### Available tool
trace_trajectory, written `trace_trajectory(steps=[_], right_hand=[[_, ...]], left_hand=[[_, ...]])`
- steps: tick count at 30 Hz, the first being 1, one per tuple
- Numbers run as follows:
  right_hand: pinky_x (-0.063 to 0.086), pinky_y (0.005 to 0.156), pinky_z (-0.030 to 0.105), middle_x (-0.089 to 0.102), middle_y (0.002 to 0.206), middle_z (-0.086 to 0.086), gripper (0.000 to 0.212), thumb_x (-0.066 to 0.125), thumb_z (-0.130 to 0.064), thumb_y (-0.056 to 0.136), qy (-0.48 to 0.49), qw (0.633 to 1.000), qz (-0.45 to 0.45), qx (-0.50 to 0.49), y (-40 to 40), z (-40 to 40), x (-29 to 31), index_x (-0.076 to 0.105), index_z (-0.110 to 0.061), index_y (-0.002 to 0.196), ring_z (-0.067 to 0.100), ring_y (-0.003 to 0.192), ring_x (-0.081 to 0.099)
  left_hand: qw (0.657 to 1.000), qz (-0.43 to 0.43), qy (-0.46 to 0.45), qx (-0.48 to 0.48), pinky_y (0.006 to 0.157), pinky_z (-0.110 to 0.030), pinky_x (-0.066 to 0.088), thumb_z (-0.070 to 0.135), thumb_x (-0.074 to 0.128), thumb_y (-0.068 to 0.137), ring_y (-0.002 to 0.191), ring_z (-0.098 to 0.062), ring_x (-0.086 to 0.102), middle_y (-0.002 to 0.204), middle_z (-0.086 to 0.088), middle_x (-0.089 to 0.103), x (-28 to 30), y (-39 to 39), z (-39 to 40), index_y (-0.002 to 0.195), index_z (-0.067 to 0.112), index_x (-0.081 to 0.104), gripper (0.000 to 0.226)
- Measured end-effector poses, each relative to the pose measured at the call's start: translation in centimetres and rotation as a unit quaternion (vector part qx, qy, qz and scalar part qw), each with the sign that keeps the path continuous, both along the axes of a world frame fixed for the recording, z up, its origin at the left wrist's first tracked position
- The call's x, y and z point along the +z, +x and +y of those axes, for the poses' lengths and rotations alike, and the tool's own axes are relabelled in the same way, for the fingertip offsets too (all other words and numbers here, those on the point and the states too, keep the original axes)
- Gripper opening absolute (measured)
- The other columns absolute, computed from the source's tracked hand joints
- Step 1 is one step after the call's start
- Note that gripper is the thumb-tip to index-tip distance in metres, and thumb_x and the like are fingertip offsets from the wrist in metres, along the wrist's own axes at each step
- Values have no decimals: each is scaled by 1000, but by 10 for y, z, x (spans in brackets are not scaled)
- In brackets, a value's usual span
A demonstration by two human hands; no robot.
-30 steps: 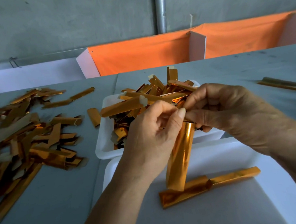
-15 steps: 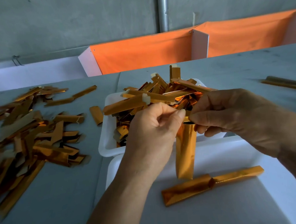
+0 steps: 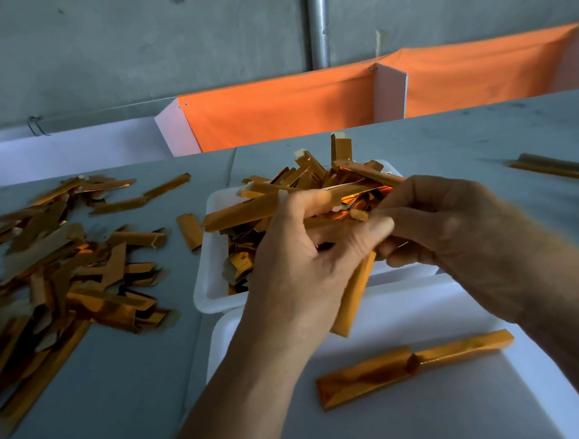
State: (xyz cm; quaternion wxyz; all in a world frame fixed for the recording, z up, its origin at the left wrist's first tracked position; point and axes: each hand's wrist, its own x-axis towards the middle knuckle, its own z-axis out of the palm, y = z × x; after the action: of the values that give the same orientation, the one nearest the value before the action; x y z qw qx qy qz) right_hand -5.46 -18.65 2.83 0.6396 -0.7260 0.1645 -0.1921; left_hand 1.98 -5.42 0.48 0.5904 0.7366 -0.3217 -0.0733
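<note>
Tabletop [image 3: 122, 382]: left hand [image 3: 304, 262], right hand [image 3: 452, 236] round foil [image 3: 354, 300]

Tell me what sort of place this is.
Probably a small workshop for hand assembly: a bare concrete wall, a grey worktable strewn with gold foil strips, a white tub heaped with more, and the left hand and right hand working one strip between them.

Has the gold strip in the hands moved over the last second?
Yes, upward. The lower end of the gold strip, earlier almost at the folded gold piece in the near white tray, now hangs clearly above it.
</note>
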Motion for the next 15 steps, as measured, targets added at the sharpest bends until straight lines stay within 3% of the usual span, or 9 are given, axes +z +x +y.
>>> trace_trajectory(steps=[2,4,7,11,15], right_hand=[[51,53,18,65,59,8,10,61,-3,86,60,998,-19,-3,1,-4,-3,63,-3,77,14,56,65],[52,53,18,65,60,10,9,61,-2,85,86,996,-32,6,0,-7,-4,63,-2,77,15,56,65],[53,56,18,66,66,10,11,68,-15,74,94,993,-44,56,-3,-13,-1,66,-5,75,14,60,66],[51,54,20,63,72,4,22,70,-30,64,99,988,-50,109,-8,-23,2,71,-16,80,12,59,60],[51,49,19,61,64,4,28,71,-23,62,140,975,-54,166,-8,-27,2,73,-14,89,10,53,58]], left_hand=[[997,-58,47,2,84,-27,54,60,75,61,100,2,60,107,20,61,0,-2,0,113,39,52,61],[988,-138,75,6,84,-26,52,49,74,68,99,-1,59,104,16,62,2,-4,-2,120,32,57,58],[975,-201,99,1,91,-18,46,39,70,78,107,-3,54,111,14,58,3,-2,-2,132,27,54,58],[970,-219,99,-33,90,-16,43,25,64,87,107,-4,50,110,12,50,6,2,3,134,26,53,48],[976,-175,76,-106,89,-8,38,38,58,87,106,0,48,106,11,48,9,1,6,137,27,49,52]])
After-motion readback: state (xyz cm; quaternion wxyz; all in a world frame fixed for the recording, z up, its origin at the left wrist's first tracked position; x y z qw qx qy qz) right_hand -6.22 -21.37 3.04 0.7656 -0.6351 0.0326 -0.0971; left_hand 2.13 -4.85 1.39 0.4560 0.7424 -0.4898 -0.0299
